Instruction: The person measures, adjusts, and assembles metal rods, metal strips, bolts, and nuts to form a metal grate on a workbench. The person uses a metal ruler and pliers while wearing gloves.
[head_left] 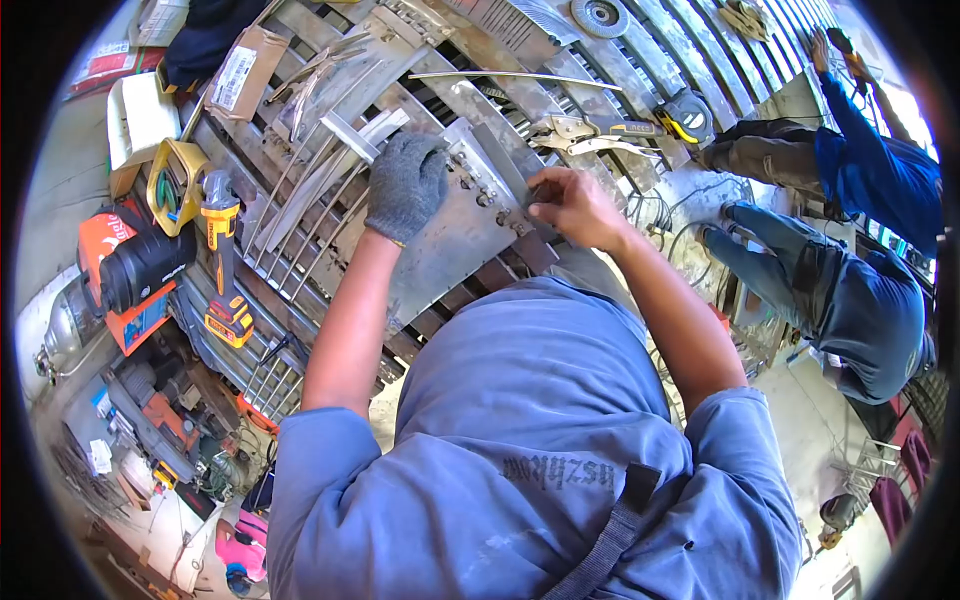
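Observation:
My left hand [408,185], in a dark grey knit glove, rests at the upper left edge of a flat steel plate [440,265]. Its fingers curl downward beside a light metal strip, and their tips are hidden. My bare right hand [578,210] is closed at the plate's right side, thumb and fingers pinched by the end of a dark flat bar [508,165]. Whatever it grips is too small or covered to make out. Between the hands, a row of small nut-like metal pieces [480,190] runs along the plate's edge.
Locking pliers [575,130], a tape measure [685,117] and a grinding disc [600,15] lie on the slatted metal bench [690,50]. To the left are a yellow cordless tool [225,265] and a cardboard box [248,75]. Two people [850,290] work at the right.

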